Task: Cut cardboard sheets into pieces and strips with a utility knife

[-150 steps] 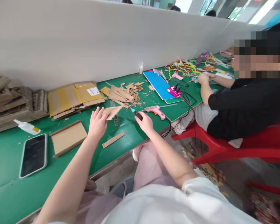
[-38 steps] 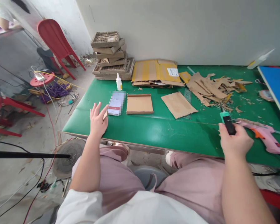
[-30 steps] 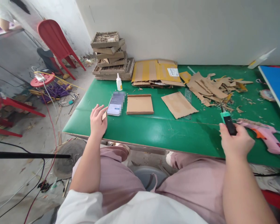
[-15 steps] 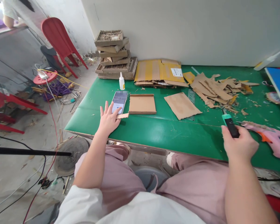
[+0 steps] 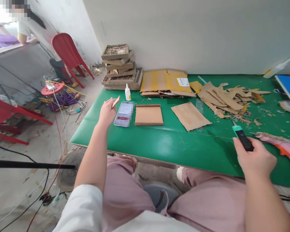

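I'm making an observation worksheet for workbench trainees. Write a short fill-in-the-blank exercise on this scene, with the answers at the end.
1. The right hand grips a tool with a green collar and a ____ handle.
2. The left hand holds a small piece of ____.
3. The trigger of the pink glue gun is ____.
4. The white nozzle bottle just beyond the smartphone stands ____, not lying down.

Missing words: black; cardboard; orange; upright.

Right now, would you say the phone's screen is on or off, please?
On: the phone glows pale, with a reddish band across it.
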{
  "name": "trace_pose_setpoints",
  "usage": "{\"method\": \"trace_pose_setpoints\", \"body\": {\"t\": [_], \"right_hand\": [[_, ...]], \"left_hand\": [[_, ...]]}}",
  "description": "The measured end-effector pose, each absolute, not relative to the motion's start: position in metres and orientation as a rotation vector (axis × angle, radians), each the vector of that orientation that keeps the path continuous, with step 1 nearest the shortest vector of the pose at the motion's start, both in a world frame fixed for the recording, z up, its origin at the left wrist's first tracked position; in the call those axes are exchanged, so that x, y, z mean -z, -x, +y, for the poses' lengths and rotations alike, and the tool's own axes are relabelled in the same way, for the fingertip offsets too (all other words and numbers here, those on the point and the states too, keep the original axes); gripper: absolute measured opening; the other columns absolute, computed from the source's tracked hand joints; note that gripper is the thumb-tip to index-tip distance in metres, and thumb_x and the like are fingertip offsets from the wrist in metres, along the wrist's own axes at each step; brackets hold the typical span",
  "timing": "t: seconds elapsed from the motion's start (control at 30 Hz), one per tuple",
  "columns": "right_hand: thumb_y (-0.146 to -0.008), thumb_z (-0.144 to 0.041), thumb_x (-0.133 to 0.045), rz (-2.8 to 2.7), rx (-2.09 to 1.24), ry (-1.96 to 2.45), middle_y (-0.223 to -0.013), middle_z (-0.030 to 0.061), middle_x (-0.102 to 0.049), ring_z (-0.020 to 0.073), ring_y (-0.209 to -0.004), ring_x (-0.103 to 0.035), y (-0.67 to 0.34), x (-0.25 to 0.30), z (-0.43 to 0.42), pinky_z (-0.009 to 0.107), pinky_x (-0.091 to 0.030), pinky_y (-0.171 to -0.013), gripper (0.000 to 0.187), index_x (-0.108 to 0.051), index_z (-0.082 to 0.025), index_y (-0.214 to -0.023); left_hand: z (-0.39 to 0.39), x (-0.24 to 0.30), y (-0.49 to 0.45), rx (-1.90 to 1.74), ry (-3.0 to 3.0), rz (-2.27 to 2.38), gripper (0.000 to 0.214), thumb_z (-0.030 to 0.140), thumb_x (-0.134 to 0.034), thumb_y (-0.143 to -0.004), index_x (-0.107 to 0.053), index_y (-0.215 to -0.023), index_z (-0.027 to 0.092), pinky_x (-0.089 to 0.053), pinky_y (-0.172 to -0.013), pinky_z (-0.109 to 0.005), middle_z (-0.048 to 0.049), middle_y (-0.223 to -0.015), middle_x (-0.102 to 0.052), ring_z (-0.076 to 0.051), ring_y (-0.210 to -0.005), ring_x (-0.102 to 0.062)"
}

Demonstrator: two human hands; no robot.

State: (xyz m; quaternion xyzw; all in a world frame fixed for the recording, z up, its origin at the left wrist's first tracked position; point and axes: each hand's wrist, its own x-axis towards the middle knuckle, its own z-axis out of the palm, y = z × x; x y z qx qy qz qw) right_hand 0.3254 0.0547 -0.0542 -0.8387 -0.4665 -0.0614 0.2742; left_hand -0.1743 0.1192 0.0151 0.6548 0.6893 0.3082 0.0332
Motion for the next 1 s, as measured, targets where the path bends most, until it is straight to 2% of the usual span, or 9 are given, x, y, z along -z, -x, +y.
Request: {"method": "trace_pose_setpoints", "body": {"t": [0.07,0.3,0.47,0.6,0.7,0.87,1.0], "right_hand": [[-0.059,-0.062,-0.041,-1.236,0.154,2.295,-0.068,0.0138,-0.064,0.0359,-0.071,-0.061,-0.324,0.053,0.055,0.043,-0.045,-0.067,0.068,-0.069,-0.016,-0.099],[-0.057,-0.064,-0.039,-1.218,0.153,2.407,-0.067,0.0112,-0.063,0.0344,-0.068,-0.059,-0.319,0.048,0.055,0.042,-0.045,-0.066,0.071,-0.068,-0.019,-0.102],[-0.057,-0.062,-0.04,-1.232,0.194,2.395,-0.064,0.0103,-0.061,0.0307,-0.062,-0.055,-0.321,0.051,0.055,0.04,-0.042,-0.06,0.066,-0.069,-0.02,-0.098],[-0.057,-0.06,-0.041,-1.264,0.179,2.415,-0.063,0.0092,-0.059,0.0274,-0.058,-0.051,-0.32,0.049,0.055,0.037,-0.04,-0.058,0.067,-0.068,-0.017,-0.101],[-0.058,-0.059,-0.042,-1.264,0.175,2.442,-0.062,0.0079,-0.059,0.0251,-0.056,-0.049,-0.316,0.045,0.055,0.036,-0.04,-0.058,0.067,-0.069,-0.016,-0.102],[-0.057,-0.059,-0.041,-1.269,0.181,2.436,-0.061,0.0068,-0.056,0.0225,-0.054,-0.044,-0.312,0.042,0.054,0.035,-0.039,-0.059,0.07,-0.07,-0.014,-0.102],[-0.057,-0.059,-0.041,-1.263,0.189,2.436,-0.059,0.0055,-0.053,0.0209,-0.052,-0.039,-0.313,0.042,0.055,0.034,-0.037,-0.058,0.071,-0.07,-0.014,-0.103]], "left_hand": [[0.135,-0.01,0.173,-0.946,-2.012,2.105,0.052,0.007,-0.033,-0.07,-0.058,-0.113,0.021,-0.033,-0.109,-0.045,-0.0046,-0.121,-0.063,-0.021,-0.127,-0.047],[0.141,0.013,0.169,-0.867,-2.075,2.004,0.052,0.005,-0.036,-0.063,-0.052,-0.109,0.024,-0.02,-0.114,-0.052,0.0005,-0.106,-0.07,-0.02,-0.118,-0.052],[0.13,0.015,0.175,-0.863,-2.098,1.963,0.051,0.006,-0.036,-0.062,-0.05,-0.109,0.022,-0.017,-0.116,-0.051,-0.0012,-0.109,-0.069,-0.019,-0.129,-0.043],[0.128,0.016,0.175,-0.84,-2.165,1.929,0.051,0.006,-0.036,-0.061,-0.05,-0.107,0.022,-0.018,-0.116,-0.052,-0.0022,-0.11,-0.068,-0.02,-0.133,-0.04],[0.128,0.015,0.172,-0.823,-2.214,1.921,0.049,0.007,-0.037,-0.06,-0.051,-0.104,0.023,-0.019,-0.115,-0.053,-0.0021,-0.105,-0.069,-0.021,-0.128,-0.045],[0.124,0.013,0.171,-1.061,-2.312,1.894,0.045,0.009,-0.038,-0.058,-0.053,-0.099,0.021,-0.026,-0.112,-0.049,-0.0034,-0.102,-0.069,-0.021,-0.119,-0.053],[0.119,0.016,0.168,-0.954,-2.32,1.832,0.043,0.012,-0.038,-0.059,-0.055,-0.097,0.021,-0.028,-0.111,-0.049,-0.0044,-0.104,-0.068,-0.022,-0.116,-0.055]]}}
